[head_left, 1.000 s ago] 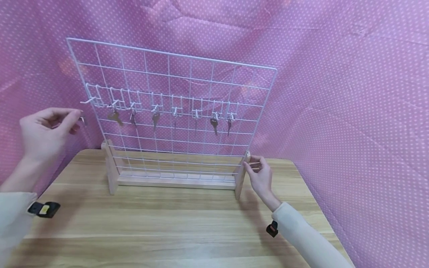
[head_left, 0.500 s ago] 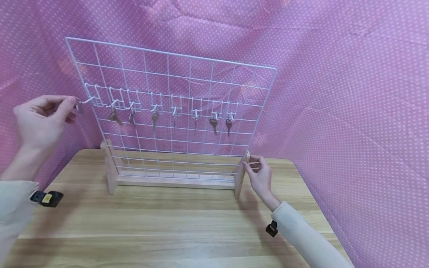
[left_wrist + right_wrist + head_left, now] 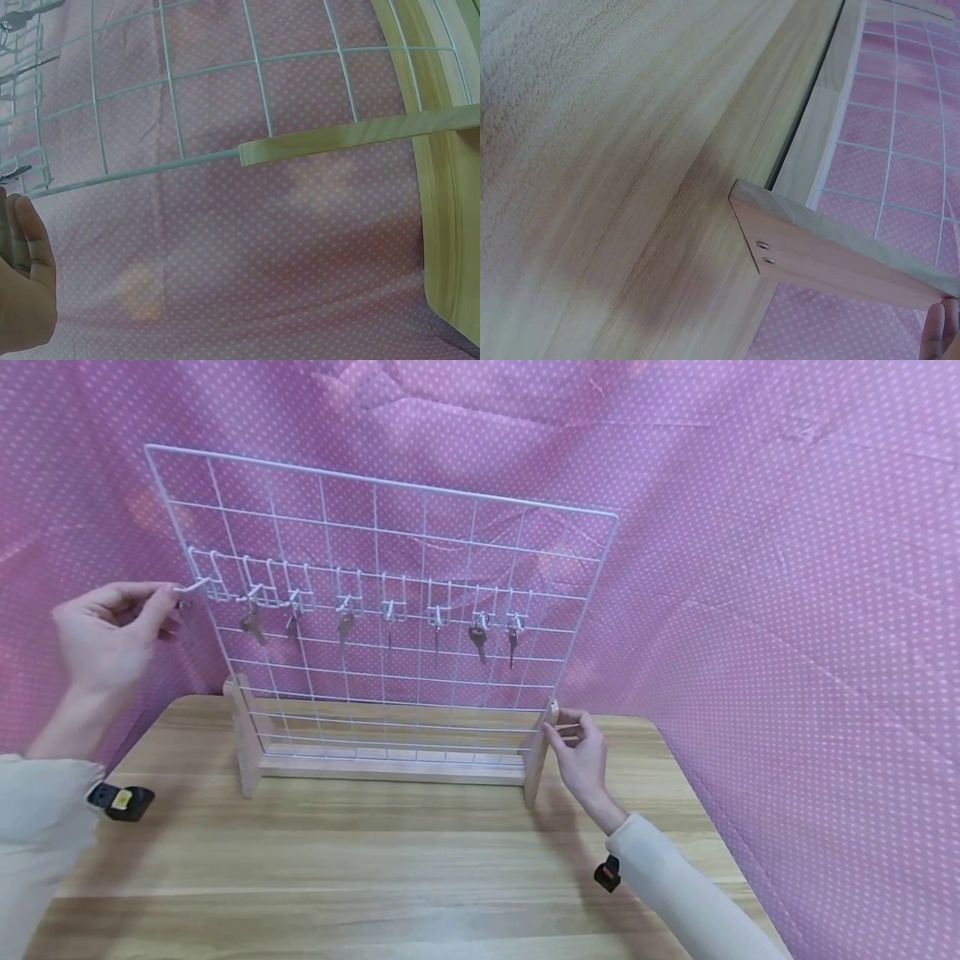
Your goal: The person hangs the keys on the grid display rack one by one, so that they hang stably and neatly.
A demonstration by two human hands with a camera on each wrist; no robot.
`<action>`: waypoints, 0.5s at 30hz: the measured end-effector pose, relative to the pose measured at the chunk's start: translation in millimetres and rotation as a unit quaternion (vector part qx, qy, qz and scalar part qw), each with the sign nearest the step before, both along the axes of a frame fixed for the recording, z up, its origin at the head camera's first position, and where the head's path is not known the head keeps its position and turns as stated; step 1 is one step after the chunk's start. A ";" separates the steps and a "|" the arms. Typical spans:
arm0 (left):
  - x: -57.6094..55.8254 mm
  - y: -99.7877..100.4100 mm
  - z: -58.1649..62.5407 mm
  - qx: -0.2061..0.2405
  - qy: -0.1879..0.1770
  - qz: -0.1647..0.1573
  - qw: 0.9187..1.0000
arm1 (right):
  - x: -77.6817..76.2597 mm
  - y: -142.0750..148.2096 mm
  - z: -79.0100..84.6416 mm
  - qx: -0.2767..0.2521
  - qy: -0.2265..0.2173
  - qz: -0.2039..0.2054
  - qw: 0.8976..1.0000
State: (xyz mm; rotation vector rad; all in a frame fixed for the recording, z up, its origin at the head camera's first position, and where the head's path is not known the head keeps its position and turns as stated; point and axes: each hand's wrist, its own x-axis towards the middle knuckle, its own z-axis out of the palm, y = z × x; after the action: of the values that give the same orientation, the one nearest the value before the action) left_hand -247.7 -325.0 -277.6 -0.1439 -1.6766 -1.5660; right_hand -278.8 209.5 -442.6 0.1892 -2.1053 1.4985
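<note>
A white wire grid rack point(image 3: 382, 482) leans back in a wooden stand point(image 3: 390, 768), with a row of hooks across it. From several hooks hang keys, such as a key point(image 3: 477, 635) near the right end. At the tip of the leftmost hook point(image 3: 197, 585), my left hand point(image 3: 112, 631) pinches a small metal key point(image 3: 182, 604), mostly hidden by the fingers. The left wrist view shows part of that key point(image 3: 15, 174) just above the fingertips. On the far side my right hand point(image 3: 581, 756) holds the top of the stand's right wooden upright point(image 3: 538, 760) between thumb and fingers.
The stand rests on a wood-grain table point(image 3: 420, 868). Behind and to the right hangs a pink polka-dot cloth point(image 3: 750, 568), close at the back of the rack.
My left hand rose with the key toward the leftmost hook, then shifted slightly right, its fingertips now at the hook's tip. Hanging keys sway slightly. The right hand stays put.
</note>
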 end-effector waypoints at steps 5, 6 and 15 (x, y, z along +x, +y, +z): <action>3.1 -1.5 -5.1 -0.030 -0.029 0.035 0.999 | 0.1 -3.4 2.0 -0.001 -0.017 -0.011 1.000; 4.6 -1.8 -6.9 -0.037 -0.038 0.046 0.998 | 0.5 -4.2 2.8 -0.001 -0.020 -0.013 1.000; 23.3 5.2 -36.3 0.103 -0.027 -0.030 0.994 | 12.2 -5.2 9.8 -0.028 -0.027 -0.019 0.999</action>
State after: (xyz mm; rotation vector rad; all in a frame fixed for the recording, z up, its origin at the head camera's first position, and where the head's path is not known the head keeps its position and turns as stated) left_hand -224.4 -319.8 -313.9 -0.0466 -1.5528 -1.7908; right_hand -266.6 204.3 -432.8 0.0888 -2.0946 1.5555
